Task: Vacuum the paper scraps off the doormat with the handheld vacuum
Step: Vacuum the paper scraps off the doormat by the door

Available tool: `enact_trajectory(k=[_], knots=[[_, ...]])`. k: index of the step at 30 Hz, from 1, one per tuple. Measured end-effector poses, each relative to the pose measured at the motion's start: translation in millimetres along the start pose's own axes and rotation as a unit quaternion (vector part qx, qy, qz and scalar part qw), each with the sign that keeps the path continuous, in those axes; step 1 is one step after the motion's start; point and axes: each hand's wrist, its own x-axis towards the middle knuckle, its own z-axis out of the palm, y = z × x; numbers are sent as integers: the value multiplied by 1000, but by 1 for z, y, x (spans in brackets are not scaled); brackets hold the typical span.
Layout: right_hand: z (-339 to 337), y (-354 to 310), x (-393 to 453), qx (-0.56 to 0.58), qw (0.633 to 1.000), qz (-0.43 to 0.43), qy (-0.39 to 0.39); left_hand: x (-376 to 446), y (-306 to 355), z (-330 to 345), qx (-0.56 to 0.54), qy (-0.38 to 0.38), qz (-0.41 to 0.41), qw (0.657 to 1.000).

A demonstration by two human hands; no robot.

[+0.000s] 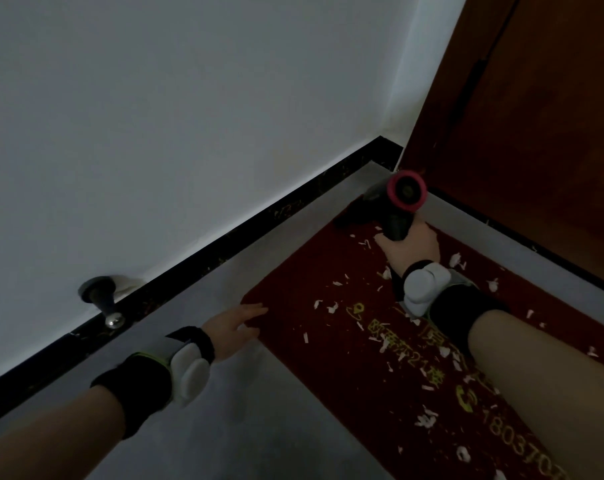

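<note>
Head view: our right hand (409, 242) grips the vacuum (392, 202) at the doormat's (293, 282) far corner; left hand (233, 325), fingers straight, pins its edge. Next, we judge, sweep toward the paper scraps (331, 306).

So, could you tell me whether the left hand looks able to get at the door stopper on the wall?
Probably yes: the left hand rests open on the doormat's corner, holding nothing, and only bare floor lies between it and the door stopper.

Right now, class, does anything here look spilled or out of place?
Yes: white paper scraps lie scattered across the red doormat, thickest around its printed yellow lettering. Nothing looks damaged or askew.
</note>
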Motion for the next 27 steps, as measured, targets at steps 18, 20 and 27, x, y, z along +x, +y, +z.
enact_trajectory(k=[18, 20, 27], knots=[[1, -23, 11, 30, 992, -11, -124, 7, -12, 6, -110, -32, -69, 991], [-4, -26, 9, 32, 987, 2, -158, 6, -9, 6, -120, -33, -84, 989], [-23, -25, 2, 4, 989, -19, -145, 5, -1, 9, -125, -11, -99, 987]])
